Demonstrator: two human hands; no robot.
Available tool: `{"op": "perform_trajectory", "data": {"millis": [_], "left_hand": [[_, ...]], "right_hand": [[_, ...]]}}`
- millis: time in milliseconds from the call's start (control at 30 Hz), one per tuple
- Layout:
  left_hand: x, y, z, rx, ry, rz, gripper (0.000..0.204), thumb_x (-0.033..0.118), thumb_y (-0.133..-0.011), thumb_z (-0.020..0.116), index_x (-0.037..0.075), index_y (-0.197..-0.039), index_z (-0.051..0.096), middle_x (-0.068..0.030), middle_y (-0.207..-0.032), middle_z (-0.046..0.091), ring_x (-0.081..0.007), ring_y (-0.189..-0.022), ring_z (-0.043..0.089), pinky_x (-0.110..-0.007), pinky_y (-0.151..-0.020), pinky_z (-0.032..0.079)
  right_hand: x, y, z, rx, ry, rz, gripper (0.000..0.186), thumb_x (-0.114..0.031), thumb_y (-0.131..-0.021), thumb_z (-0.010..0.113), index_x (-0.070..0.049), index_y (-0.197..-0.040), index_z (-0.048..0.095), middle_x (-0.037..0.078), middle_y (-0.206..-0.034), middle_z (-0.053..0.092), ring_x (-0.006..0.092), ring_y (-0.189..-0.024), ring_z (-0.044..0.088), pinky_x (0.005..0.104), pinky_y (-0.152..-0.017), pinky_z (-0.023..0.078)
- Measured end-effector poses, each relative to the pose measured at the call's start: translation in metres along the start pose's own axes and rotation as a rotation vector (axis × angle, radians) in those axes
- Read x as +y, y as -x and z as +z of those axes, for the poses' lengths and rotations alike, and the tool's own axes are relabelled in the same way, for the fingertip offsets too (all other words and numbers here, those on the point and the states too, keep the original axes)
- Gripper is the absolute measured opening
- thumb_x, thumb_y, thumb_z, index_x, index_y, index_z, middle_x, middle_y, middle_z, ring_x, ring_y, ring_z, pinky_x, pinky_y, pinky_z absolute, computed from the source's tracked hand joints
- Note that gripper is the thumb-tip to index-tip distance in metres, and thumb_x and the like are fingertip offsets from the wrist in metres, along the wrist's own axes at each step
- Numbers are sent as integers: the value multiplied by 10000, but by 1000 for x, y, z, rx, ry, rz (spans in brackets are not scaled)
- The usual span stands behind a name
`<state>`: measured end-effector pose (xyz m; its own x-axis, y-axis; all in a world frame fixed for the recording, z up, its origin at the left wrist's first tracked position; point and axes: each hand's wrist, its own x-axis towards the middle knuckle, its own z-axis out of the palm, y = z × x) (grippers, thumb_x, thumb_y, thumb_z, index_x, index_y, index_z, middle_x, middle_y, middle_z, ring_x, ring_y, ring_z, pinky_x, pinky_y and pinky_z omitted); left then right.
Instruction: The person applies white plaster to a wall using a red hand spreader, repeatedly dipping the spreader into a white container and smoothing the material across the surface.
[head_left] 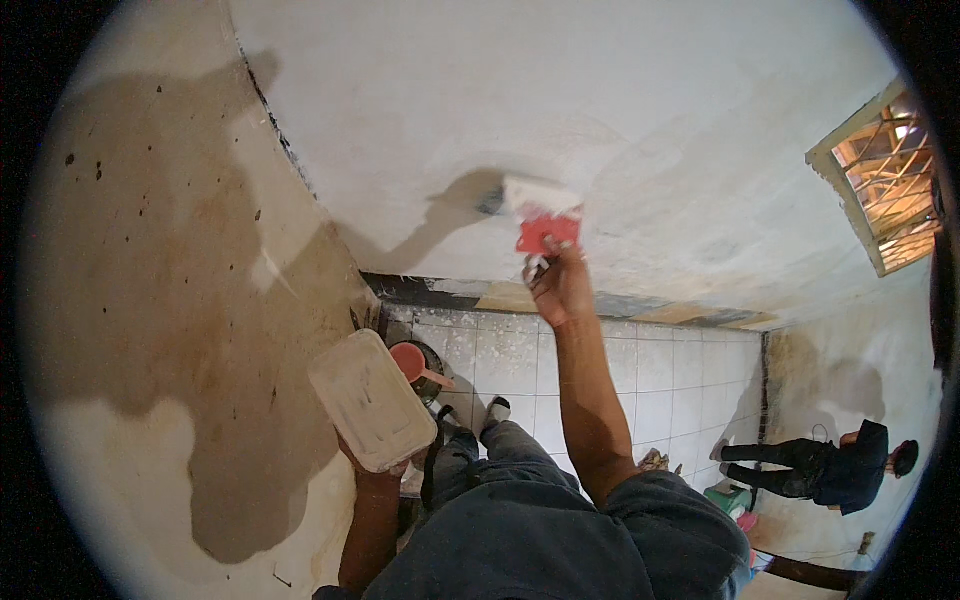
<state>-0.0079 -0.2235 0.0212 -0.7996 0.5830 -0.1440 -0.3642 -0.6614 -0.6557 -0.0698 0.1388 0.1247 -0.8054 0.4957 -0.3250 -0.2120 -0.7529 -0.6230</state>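
My right hand (560, 285) reaches up to the white wall (680, 130), fingers closed on the lower end of a red putty scraper (548, 228). The scraper's upper part is coated white, and motion blurs its edge; whether it touches the wall I cannot tell. White smears mark my fingers. At lower left, my left hand (392, 471) holds a shallow rectangular off-white tray (375, 400) from beneath, its fingers mostly hidden by the tray. Thin whitish smears cover the tray's face.
A stained beige wall (150, 300) rises close on my left. Beside the tray, a pink dipper (408, 360) rests over a dark round container on the white tiled floor (510, 355). At right, another person (840, 470) stands near a wall, below a latticed window opening (885, 180).
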Motion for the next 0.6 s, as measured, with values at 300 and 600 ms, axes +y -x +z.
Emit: {"op": "perform_trajectory", "data": {"millis": [300, 600], "left_hand": [[-5, 0, 4, 28, 2, 16, 489, 401, -953, 586, 142, -1364, 528, -76, -1357, 567, -312, -1232, 560, -531, -1020, 449], [-15, -3, 5, -7, -34, -63, 458, 389, -954, 590, 139, -1336, 556, -83, -1331, 585, -319, -1208, 578, -532, -998, 467]], "right_hand": [[84, -78, -110, 162, 222, 247, 97, -164, -947, 636, -126, -1033, 611, 27, -948, 624, 178, -826, 608, 303, -673, 526], [45, -61, -37, 71, 287, 14, 184, -155, -935, 666, -124, -1099, 588, 33, -976, 662, 171, -812, 629, 308, -704, 529]]}}
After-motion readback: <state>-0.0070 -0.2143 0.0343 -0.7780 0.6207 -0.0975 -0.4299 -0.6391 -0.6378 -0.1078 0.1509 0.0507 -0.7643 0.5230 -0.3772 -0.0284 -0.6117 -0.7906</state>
